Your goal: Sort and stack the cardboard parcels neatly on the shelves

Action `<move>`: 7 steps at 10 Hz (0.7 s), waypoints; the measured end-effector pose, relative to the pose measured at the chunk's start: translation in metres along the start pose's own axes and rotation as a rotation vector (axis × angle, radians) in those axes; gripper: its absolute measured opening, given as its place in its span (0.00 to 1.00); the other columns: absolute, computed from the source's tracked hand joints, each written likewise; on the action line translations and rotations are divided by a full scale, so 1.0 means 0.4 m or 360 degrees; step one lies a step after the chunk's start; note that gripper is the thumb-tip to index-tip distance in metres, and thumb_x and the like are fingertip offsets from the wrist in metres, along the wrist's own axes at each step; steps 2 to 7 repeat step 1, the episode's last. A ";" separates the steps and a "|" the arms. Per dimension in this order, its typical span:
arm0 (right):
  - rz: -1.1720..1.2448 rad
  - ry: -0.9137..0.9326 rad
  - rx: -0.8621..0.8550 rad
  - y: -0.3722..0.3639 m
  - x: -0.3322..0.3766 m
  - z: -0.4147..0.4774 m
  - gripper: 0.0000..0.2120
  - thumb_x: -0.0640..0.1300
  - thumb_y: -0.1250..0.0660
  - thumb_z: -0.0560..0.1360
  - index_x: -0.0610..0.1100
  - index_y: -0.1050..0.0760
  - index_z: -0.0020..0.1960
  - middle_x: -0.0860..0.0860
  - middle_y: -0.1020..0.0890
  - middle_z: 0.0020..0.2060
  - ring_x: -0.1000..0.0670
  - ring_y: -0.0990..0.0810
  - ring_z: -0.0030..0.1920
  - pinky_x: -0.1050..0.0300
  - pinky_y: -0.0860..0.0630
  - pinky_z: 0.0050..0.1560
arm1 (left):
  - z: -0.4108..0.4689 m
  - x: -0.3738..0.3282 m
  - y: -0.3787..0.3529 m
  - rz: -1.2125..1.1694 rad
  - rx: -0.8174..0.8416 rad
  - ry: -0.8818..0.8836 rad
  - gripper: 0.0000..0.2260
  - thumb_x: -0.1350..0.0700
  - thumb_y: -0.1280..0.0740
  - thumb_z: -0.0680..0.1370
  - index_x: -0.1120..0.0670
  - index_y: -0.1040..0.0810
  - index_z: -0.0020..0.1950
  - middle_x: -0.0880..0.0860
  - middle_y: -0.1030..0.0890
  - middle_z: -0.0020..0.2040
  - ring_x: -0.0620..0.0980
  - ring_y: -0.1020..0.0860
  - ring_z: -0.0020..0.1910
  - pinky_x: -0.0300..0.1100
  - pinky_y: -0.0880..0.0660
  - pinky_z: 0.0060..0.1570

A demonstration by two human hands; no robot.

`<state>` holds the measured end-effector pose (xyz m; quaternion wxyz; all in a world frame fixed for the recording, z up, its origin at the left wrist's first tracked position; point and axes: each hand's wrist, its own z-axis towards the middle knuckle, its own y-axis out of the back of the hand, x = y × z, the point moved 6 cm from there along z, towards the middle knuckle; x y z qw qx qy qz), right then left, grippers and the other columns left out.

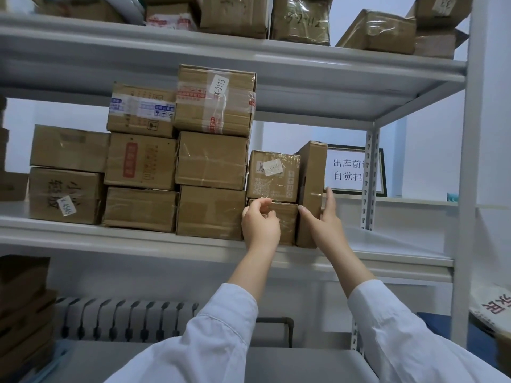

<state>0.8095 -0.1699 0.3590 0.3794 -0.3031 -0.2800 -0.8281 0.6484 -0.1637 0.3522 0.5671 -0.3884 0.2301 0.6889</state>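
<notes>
Several brown cardboard parcels stand stacked on the middle shelf [138,239] of a white metal rack. At the stack's right end a tall narrow parcel [311,172] stands upright; my right hand [323,219] clasps its lower part, thumb on the front face, fingers along its right side. Left of it a small labelled parcel [272,176] sits on a low parcel [286,219]. My left hand [260,221] rests against the front of that low parcel with its fingers curled at the top edge. Both arms wear white sleeves.
More parcels crowd the top shelf [304,55]. The middle shelf's right part is bare up to the rack upright [370,175]. A framed printed notice [348,172] stands behind. A radiator [124,319] sits below, and dark boxes [22,313] pile at lower left.
</notes>
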 end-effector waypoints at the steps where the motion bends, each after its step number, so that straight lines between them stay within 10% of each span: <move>1: 0.0023 -0.0016 -0.0013 0.005 0.008 0.000 0.39 0.54 0.35 0.76 0.57 0.57 0.77 0.48 0.36 0.74 0.45 0.36 0.73 0.51 0.36 0.67 | 0.000 -0.005 0.004 0.0006 -0.0021 0.0007 0.11 0.65 0.38 0.78 0.55 0.23 0.57 0.54 0.24 0.58 0.40 0.28 0.41 0.35 0.31 0.49; 7: 0.0023 -0.0016 -0.0013 0.005 0.008 0.000 0.39 0.54 0.35 0.76 0.57 0.57 0.77 0.48 0.36 0.74 0.45 0.36 0.73 0.51 0.36 0.67 | 0.000 -0.005 0.004 0.0006 -0.0021 0.0007 0.11 0.65 0.38 0.78 0.55 0.23 0.57 0.54 0.24 0.58 0.40 0.28 0.41 0.35 0.31 0.49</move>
